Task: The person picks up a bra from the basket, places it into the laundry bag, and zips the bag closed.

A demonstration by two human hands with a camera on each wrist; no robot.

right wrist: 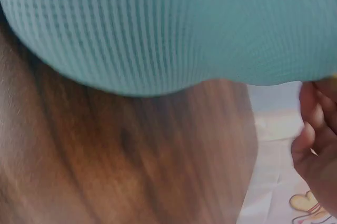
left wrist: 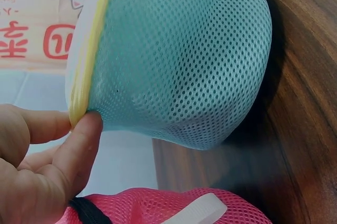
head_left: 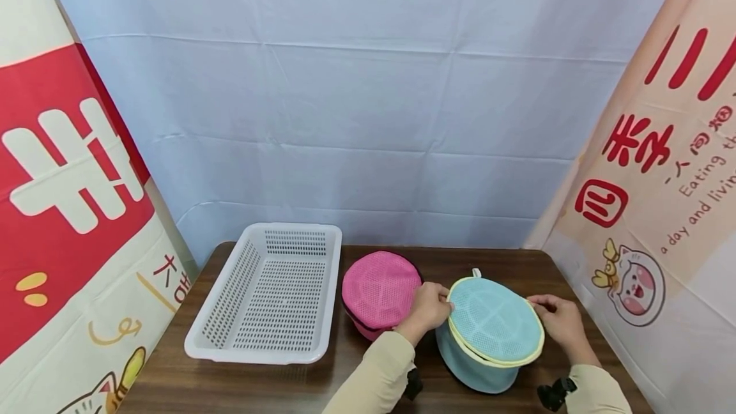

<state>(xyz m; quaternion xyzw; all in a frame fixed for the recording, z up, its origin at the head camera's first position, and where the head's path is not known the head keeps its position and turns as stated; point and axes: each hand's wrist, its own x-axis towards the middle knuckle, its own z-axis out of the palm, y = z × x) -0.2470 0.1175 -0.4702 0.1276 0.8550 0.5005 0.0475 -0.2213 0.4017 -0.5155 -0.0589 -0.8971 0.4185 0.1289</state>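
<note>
A round light-blue mesh laundry bag (head_left: 496,318) with yellow edging stands on the right side of the table, its flat top tipped a little toward me. Thumb and finger of my left hand (head_left: 429,306) pinch the yellow edge on its left; the left wrist view shows this grip closely on the yellow trim (left wrist: 90,50). At the bag's right edge, my right hand (head_left: 565,326) holds the rim between thumb and fingers. In the right wrist view that hand (right wrist: 318,140) is partly cut off by the frame. A white loop (head_left: 476,273) sticks up at the bag's back.
A pink mesh laundry bag (head_left: 381,289) with dark edging sits just left of the blue one, partly behind my left hand. Farther left stands a white plastic basket (head_left: 333,299) with slotted walls. Printed cloths hang beside the brown table (head_left: 259,388), and a plain pale-blue cloth (head_left: 356,114) hangs behind.
</note>
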